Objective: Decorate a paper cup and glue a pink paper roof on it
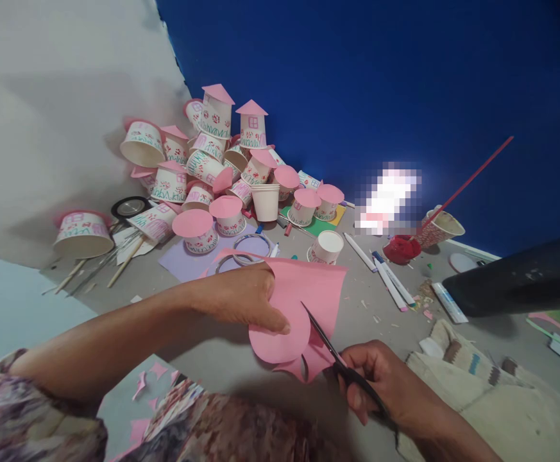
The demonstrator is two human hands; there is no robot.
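My left hand [246,295] grips a sheet of pink paper [325,282], its thumb lying on top of the sheet. A rounded disc shape is partly cut out of the sheet's near side, and a curled offcut hangs below it. In my right hand [380,378] is a pair of black-handled scissors [325,340], the fingers wrapped round the handles. The blades point up and left and lie across the paper at the disc's right edge. Just beyond the sheet stands an upturned white paper cup [328,247].
Decorated paper cups with pink roofs [217,115] are piled against the wall at the back left. Bangles [251,247] lie behind the paper. Markers [390,282] and a red yarn ball [402,249] are to the right, near a black cylinder [515,276] and a cream cloth [482,391].
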